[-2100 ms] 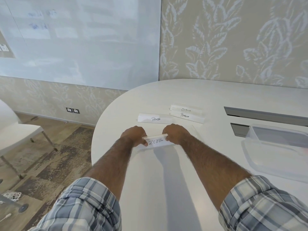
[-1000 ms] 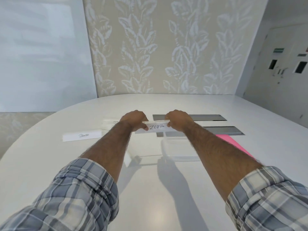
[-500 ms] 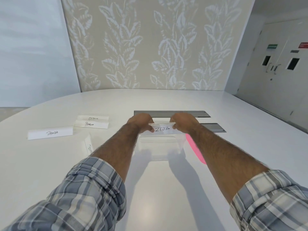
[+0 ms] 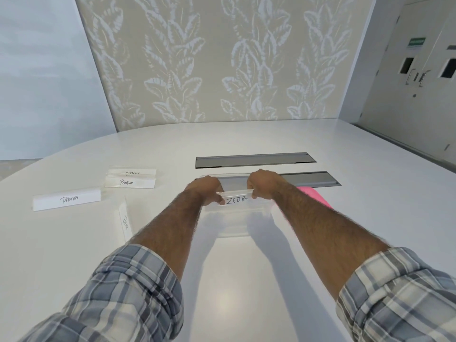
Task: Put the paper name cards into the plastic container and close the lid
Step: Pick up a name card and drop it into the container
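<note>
My left hand (image 4: 206, 190) and my right hand (image 4: 265, 183) each pinch one end of the "ZEBRA" name card (image 4: 236, 200), holding it level over the open clear plastic container (image 4: 232, 225) in the middle of the white table. To the left lie other cards: "PANDA" (image 4: 67, 199), "PENGUIN" (image 4: 129, 182), "OSTRICH" (image 4: 133, 172), and a "BEAR" card (image 4: 125, 222) turned lengthwise beside my left forearm. A pink lid (image 4: 314, 196) shows past my right forearm.
Two grey cable hatches (image 4: 255, 159) are set into the table (image 4: 246, 280) just behind the container. A patterned wall stands beyond the table's curved far edge, and a door is at the far right.
Both hands carried the ZEBRA card from the table's left part rightward to above the container, and lowered it slightly in the last half second. The head turned right with them.
</note>
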Available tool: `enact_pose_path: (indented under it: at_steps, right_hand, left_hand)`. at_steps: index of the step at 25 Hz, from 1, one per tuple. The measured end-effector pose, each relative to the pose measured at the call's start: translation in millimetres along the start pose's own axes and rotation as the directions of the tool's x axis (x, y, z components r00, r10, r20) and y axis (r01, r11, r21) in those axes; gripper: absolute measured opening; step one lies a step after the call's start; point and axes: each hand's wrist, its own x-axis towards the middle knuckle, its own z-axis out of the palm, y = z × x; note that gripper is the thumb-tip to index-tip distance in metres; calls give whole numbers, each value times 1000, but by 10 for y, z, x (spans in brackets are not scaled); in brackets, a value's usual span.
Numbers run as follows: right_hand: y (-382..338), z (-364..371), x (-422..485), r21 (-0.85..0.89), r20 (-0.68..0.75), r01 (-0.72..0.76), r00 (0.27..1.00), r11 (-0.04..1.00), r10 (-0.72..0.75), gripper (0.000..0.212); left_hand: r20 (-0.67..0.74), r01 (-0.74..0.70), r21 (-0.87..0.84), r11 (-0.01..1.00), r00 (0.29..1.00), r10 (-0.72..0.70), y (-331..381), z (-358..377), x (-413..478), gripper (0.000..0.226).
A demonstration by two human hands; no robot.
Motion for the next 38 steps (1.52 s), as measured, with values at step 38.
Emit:
enact_pose_path:
  at_steps: [38]
  right_hand:
    - [7,-8,304,107,69,-11,998,994,4,27]
  left_hand:
    - [1,-46,-94,994,999,46,-59,-42,314,25]
